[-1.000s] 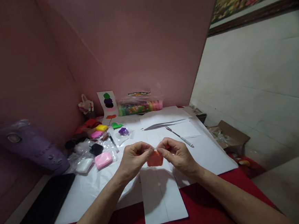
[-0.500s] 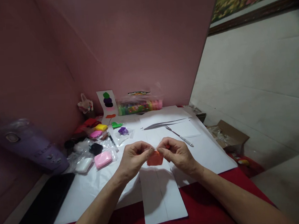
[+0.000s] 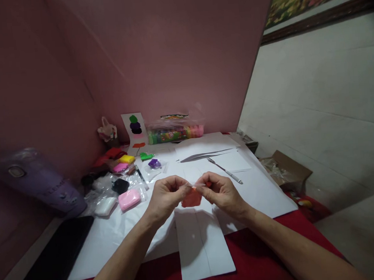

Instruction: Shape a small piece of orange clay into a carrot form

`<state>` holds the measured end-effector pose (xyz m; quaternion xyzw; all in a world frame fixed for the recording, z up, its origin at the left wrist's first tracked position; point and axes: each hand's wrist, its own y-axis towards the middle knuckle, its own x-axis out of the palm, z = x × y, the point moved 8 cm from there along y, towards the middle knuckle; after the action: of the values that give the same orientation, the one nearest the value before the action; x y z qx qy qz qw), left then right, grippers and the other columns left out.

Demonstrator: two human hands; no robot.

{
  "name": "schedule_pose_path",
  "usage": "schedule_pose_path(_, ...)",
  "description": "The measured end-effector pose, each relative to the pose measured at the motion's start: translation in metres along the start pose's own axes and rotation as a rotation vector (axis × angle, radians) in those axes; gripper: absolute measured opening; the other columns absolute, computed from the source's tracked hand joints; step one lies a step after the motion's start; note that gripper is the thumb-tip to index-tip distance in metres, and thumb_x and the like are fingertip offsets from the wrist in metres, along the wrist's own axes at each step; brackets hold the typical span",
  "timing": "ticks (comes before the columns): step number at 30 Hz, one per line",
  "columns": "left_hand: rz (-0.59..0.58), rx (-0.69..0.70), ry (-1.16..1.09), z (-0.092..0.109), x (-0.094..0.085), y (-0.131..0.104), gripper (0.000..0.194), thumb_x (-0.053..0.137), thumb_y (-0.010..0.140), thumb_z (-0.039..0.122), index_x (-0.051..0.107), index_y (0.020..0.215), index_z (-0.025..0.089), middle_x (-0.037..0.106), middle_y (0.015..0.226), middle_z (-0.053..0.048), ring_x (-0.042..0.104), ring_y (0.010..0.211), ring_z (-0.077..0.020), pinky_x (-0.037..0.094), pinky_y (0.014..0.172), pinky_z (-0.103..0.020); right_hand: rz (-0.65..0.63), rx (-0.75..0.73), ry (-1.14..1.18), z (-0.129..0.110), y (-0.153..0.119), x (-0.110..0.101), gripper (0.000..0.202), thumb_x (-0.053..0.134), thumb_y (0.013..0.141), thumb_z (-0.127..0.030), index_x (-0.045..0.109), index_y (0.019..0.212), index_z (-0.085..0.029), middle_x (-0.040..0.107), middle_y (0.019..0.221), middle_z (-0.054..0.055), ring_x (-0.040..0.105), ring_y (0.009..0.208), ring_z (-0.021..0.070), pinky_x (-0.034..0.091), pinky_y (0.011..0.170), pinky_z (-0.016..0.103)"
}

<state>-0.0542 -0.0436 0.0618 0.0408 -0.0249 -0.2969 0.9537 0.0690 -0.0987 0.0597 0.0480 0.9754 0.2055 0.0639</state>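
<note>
With our left hand (image 3: pixel 165 201) and right hand (image 3: pixel 224 195) we pinch the clear top edge of an orange packet (image 3: pixel 190 199) between thumbs and fingers, the fingertips close together. The packet hangs midway along the near side of the desk (image 3: pixel 261 259), above a paper strip (image 3: pixel 205 250). Toward the left edge lies pink clay (image 3: pixel 129 199); beyond our right hand, a fork (image 3: pixel 225 170) points its tines toward the far edge.

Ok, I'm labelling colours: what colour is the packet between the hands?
The packet looks orange-red, seen best in the head view.
</note>
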Motion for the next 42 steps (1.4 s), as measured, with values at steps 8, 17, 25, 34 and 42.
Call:
schedule_pose_path(8,-0.046,0.017,0.058,-0.001,0.003,0.0,0.021,0.071,0.068,0.031,0.064,0.067,0.012,0.057,0.054,0.001,0.042,0.045,-0.0047,0.031,0.043,-0.017,0.01,-0.017,-0.019,-0.004,-0.001,0.0,0.017,0.061,0.083,-0.028,0.056,0.072,-0.017,0.048,0.062,-0.003,0.039,0.054,0.0076,0.032,0.049,0.022)
schedule_pose_path(17,-0.001,0.198,0.317,0.01,0.003,-0.002,0.019,0.063,0.073,0.029,0.062,0.065,0.012,0.056,0.057,0.0,0.048,0.053,-0.0091,0.037,0.05,-0.02,0.034,-0.106,-0.188,-0.017,0.0,0.0,0.013,0.06,0.082,-0.023,0.058,0.071,-0.016,0.051,0.064,-0.002,0.043,0.057,0.0092,0.035,0.053,0.023)
schedule_pose_path(25,0.006,0.334,0.472,0.02,0.006,-0.008,0.017,0.059,0.074,0.025,0.066,0.066,0.012,0.059,0.055,-0.001,0.047,0.051,-0.0088,0.036,0.048,-0.019,0.024,-0.161,-0.262,-0.019,-0.003,0.001,0.012,0.058,0.08,-0.017,0.056,0.068,-0.017,0.051,0.063,-0.003,0.042,0.054,0.0084,0.034,0.05,0.022)
schedule_pose_path(34,-0.023,0.264,0.319,0.015,0.008,-0.005,0.012,0.063,0.072,0.023,0.067,0.066,0.013,0.063,0.059,-0.002,0.052,0.055,-0.01,0.04,0.052,-0.02,0.042,-0.063,-0.135,-0.01,-0.003,0.001,0.014,0.059,0.078,-0.021,0.055,0.066,-0.018,0.049,0.061,-0.003,0.041,0.055,0.0091,0.034,0.052,0.023)
schedule_pose_path(42,0.022,0.127,0.142,0.014,-0.007,-0.001,0.02,0.069,0.07,0.032,0.064,0.066,0.013,0.053,0.053,0.003,0.04,0.047,-0.0052,0.033,0.046,-0.019,0.056,0.012,-0.044,-0.01,0.001,-0.01,0.021,0.064,0.079,-0.035,0.057,0.07,-0.017,0.048,0.06,-0.002,0.038,0.051,0.0086,0.031,0.046,0.022)
